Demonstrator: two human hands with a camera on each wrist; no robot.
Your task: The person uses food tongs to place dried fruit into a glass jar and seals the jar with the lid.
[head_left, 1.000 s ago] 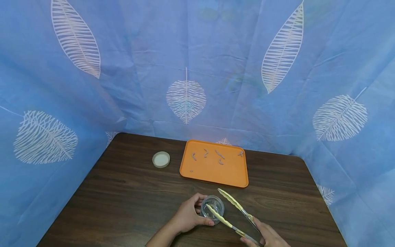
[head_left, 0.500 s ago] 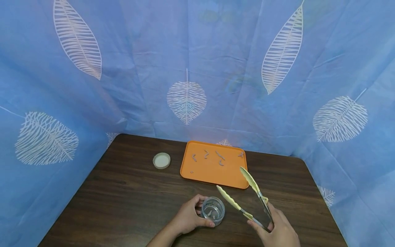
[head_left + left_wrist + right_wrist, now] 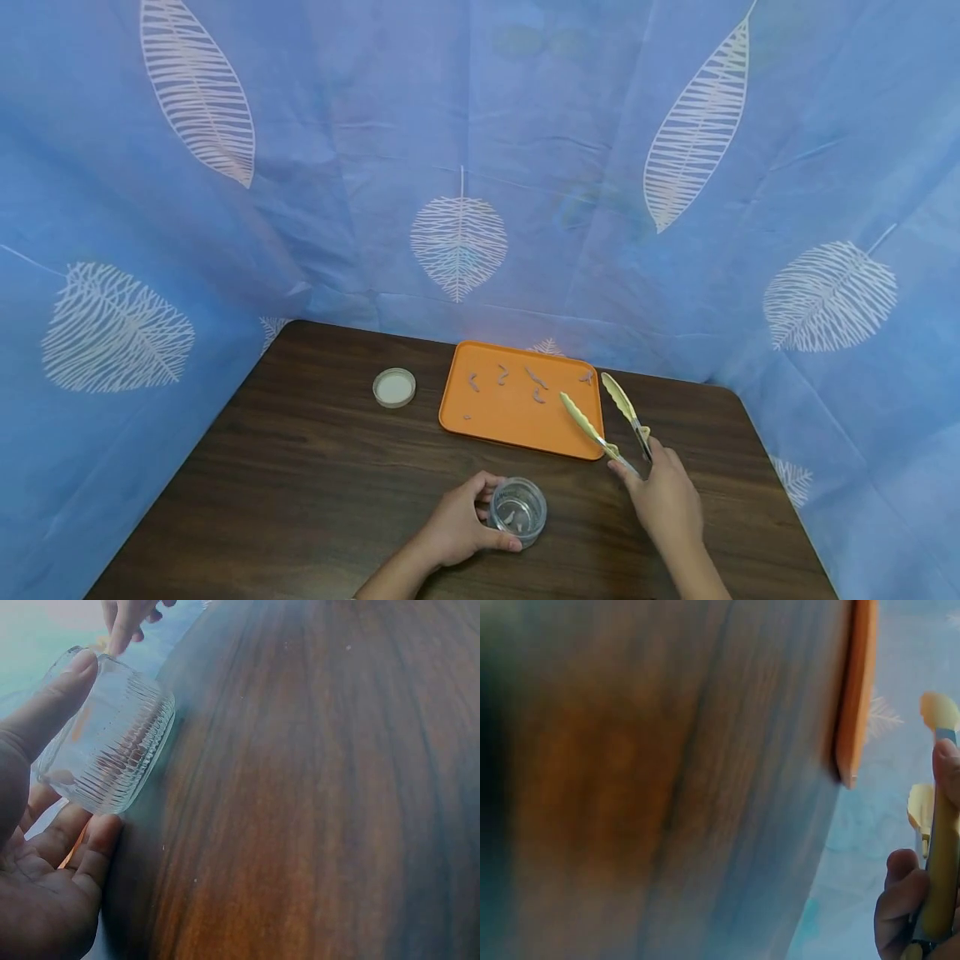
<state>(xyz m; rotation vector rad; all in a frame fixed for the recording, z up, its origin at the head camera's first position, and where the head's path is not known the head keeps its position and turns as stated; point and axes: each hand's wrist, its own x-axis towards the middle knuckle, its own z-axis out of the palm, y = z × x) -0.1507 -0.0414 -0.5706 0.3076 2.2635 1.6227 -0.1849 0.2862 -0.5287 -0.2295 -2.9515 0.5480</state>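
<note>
1. Small greyish strips lie scattered on the orange tray, at the table's far side; they look light and soft, best pinched gently at mid-length.
2. The right hand grips the tongs along their handles, arms spread apart; the yellow tips seem somewhat yielding.
3. The left hand curls its thumb and fingers round the clear jar, near the tray. Its wall looks stiff, perhaps slippery; the ribbed side should help grip. Small pieces lie inside.
4. The tray's raised rim could obstruct low approaches, especially toward the far-right strip.
5. A round lid rests left of the tray, out of the way.
</note>
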